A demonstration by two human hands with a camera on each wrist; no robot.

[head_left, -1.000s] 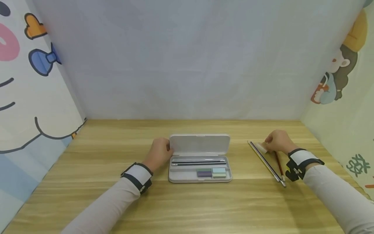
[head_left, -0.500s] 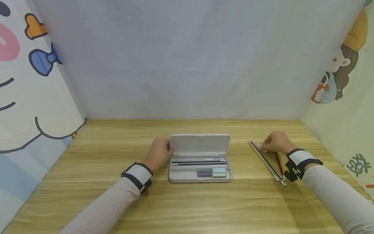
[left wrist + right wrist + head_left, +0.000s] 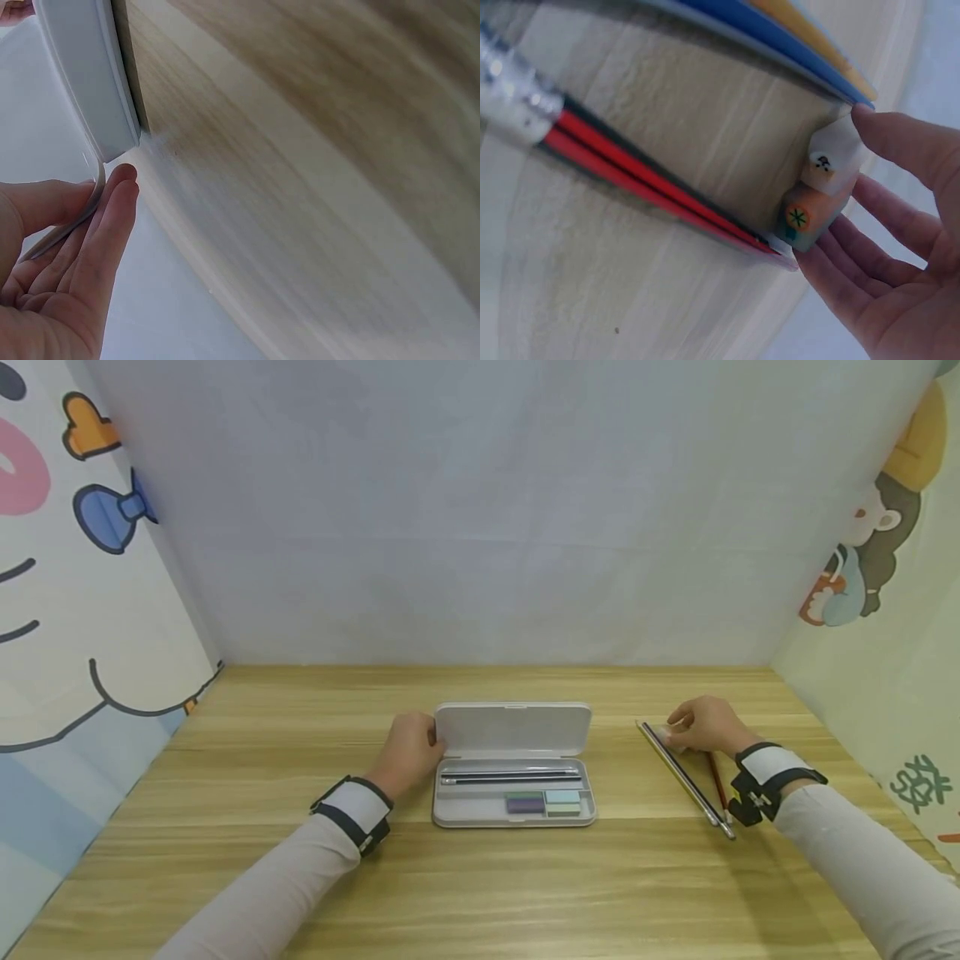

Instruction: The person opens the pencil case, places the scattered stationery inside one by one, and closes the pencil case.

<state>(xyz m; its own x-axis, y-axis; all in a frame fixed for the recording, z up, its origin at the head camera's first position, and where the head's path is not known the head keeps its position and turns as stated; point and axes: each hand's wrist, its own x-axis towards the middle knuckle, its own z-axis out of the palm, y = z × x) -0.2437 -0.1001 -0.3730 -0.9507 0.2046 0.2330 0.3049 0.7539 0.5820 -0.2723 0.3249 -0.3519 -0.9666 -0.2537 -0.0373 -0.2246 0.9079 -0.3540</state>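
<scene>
Nearest, two pale sleeves [image 3: 262,885] reach over the wood-grain surface [image 3: 525,902] on either side of the open white pencil case [image 3: 468,811], the near one in each case running off the bottom edge. In the case's front compartment, toward its right end, sit a purple-and-green block [image 3: 524,803] and a pale blue-and-green block [image 3: 562,804]; its rear compartment holds dark pencils [image 3: 510,779]. Well to the right of the case, a blue pencil and a yellow one [image 3: 686,783] lie together, with a red-and-black pencil [image 3: 717,781] farther right. At the far ends of these, the right hand [image 3: 712,727] has its thumb and fingers around a white block [image 3: 829,154] and an orange-and-green block [image 3: 806,217], which touch each other. At the case's far left, the left hand [image 3: 405,752] pinches the edge of its raised lid [image 3: 513,732]. Beyond the case hangs a pale backdrop [image 3: 510,527].
</scene>
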